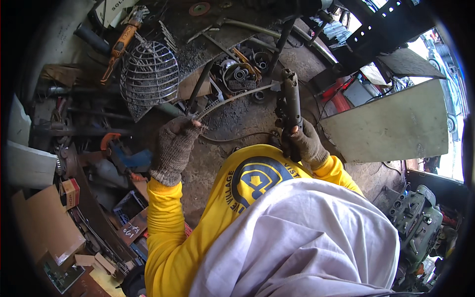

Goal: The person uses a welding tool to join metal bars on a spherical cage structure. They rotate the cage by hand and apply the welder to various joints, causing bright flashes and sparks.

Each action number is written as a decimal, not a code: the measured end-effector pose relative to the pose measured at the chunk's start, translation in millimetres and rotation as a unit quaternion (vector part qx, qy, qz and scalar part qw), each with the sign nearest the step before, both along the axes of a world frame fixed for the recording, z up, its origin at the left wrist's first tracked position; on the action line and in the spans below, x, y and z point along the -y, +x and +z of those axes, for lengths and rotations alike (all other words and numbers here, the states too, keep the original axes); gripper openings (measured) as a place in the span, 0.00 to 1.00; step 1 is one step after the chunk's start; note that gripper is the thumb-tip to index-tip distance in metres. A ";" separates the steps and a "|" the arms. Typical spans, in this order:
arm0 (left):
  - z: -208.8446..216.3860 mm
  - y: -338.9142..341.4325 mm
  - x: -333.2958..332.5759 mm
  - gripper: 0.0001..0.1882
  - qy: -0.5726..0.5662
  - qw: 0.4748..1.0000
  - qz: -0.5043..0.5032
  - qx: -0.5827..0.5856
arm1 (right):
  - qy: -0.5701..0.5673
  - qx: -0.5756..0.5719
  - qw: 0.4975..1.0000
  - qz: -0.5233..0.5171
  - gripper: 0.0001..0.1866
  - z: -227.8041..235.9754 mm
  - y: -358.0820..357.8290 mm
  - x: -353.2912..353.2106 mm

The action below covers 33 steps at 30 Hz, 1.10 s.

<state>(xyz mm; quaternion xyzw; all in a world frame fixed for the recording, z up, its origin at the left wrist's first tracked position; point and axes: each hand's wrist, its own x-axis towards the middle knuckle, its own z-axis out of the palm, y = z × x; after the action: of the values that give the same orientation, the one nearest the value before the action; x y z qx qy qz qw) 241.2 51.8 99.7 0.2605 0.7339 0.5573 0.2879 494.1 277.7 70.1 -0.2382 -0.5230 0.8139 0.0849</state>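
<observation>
My left hand (174,147), in a brown knitted work glove, is closed with its fingertips pinched on one end of a long, thin, curved strip (241,96). Slots or notches seem to run along the strip near that end. Its far end reaches right, beside a dark metal cylindrical part (292,98). That part stands roughly upright in my right hand (308,144), gloved alike and wrapped round its lower end. A bare thumb tip shows against the metal. Whether strip and cylinder touch, I cannot tell.
An orange angle grinder (122,45) and a round wire guard (150,74) are at the far left, by a dark workbench (195,29). Loose metal parts (240,74) lie beyond my hands. A pale panel (391,123) leans right; an engine (420,227) sits lower right. Cardboard boxes (47,225) crowd the left.
</observation>
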 end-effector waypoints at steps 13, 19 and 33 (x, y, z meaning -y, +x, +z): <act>-16.8 9.4 -25.9 0.14 0.132 0.986 0.042 0.095 | -0.004 -0.030 0.998 -0.059 0.35 -10.8 -0.7 3.0; 15.5 -8.4 -33.4 0.16 -0.027 0.987 -0.101 -0.118 | 0.035 -0.014 0.997 -0.068 0.38 -21.0 5.1 -16.3; 61.4 35.3 -136.4 0.25 -0.144 0.902 -0.185 -0.363 | 0.091 -0.056 0.994 -0.026 0.39 -38.9 6.1 -72.2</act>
<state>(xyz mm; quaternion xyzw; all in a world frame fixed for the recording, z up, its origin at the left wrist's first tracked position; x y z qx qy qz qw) 276.5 188.2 161.0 0.5316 0.7985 0.2491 0.1337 500.2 350.0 31.2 -0.1973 -0.5832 0.7724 0.1562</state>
